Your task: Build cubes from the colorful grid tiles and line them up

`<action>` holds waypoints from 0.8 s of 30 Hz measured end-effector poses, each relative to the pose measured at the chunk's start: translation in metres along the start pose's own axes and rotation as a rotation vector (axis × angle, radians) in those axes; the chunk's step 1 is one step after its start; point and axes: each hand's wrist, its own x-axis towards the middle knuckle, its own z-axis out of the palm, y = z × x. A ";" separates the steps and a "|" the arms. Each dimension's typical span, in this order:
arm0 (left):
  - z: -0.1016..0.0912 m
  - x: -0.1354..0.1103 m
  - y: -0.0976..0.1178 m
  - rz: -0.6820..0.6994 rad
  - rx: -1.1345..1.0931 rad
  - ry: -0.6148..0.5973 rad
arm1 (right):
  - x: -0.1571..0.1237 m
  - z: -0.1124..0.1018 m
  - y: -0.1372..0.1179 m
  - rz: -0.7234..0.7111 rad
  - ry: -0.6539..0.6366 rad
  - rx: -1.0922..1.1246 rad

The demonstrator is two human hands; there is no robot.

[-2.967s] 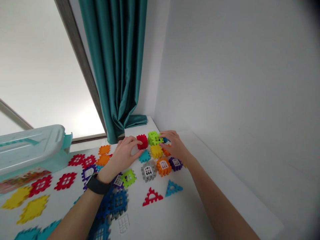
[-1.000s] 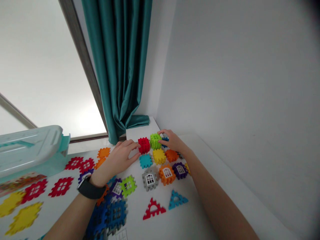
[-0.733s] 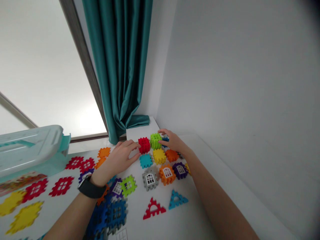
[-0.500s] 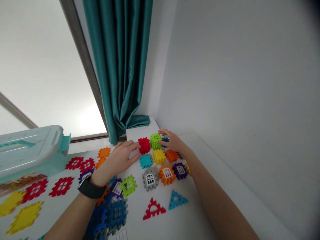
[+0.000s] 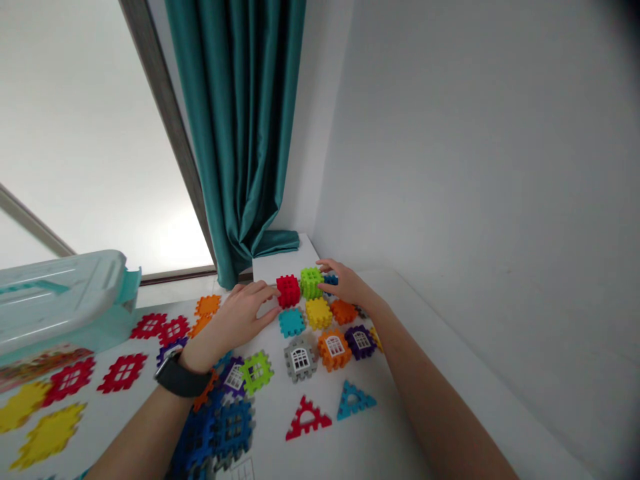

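A red cube [image 5: 289, 291], a green cube [image 5: 311, 283] and a partly hidden blue cube [image 5: 331, 280] form the back row of a block grid on the white table [image 5: 380, 433]. My left hand [image 5: 240, 317] lies with its fingers stretched out, the tips touching the red cube's left side. My right hand [image 5: 349, 285] is curled round the blue cube, thumb and fingers against the green cube's right side. In front stand a teal cube [image 5: 291, 322], a yellow cube [image 5: 319, 312] and an orange cube [image 5: 343, 311]. The nearest row is a grey cube [image 5: 300, 358], an orange window cube [image 5: 334, 348] and a purple cube [image 5: 361, 340].
A red triangle [image 5: 307, 420] and a teal triangle [image 5: 353, 402] lie nearer me. Flat blue pieces [image 5: 220, 427], a green piece [image 5: 257, 372] and red and yellow pieces [image 5: 123, 372] spread to the left. A pale teal lidded box [image 5: 60, 300] stands far left. A teal curtain [image 5: 240, 133] and a white wall [image 5: 475, 200] close the corner.
Three seconds ago my left hand was wrapped over the red cube; now its fingers lie stretched beside it. Over the last second nothing has visibly moved.
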 end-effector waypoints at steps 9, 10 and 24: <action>0.002 -0.001 -0.002 0.005 0.024 -0.010 | -0.001 0.001 -0.002 0.025 -0.003 0.029; 0.002 -0.001 -0.002 0.006 0.025 -0.009 | -0.001 0.001 -0.002 0.025 -0.004 0.027; 0.005 -0.001 -0.002 0.011 0.059 -0.032 | -0.003 0.000 0.003 -0.065 0.045 -0.048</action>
